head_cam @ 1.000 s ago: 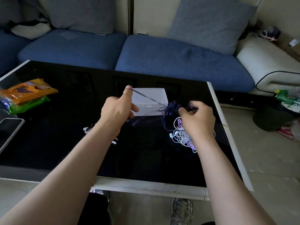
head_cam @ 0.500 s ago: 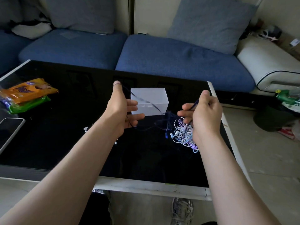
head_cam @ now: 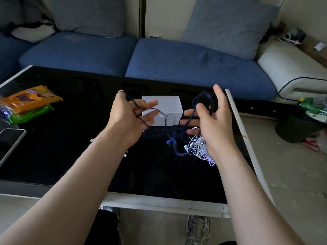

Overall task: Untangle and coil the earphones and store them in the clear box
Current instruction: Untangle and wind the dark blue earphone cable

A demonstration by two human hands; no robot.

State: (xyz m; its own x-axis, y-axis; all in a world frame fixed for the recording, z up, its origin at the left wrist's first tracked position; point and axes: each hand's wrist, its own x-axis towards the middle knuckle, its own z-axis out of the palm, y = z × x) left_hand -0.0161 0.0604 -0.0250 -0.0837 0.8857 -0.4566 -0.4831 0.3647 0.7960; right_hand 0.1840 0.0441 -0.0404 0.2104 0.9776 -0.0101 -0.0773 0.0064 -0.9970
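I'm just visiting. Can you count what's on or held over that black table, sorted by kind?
Earphone bundles: 2, the dark blue earphones, partly lifted, and the white earphone tangle; I cannot tell how many sets are in the tangle
Boxes: 1, the clear box
Snack packets: 2 plainly seen, the orange packet and the green packet
Phones: 1, the phone
Total: 6

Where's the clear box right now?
Head view, centre of the black table: the clear box stands just beyond the gap between the left hand and right hand, toward the sofa.
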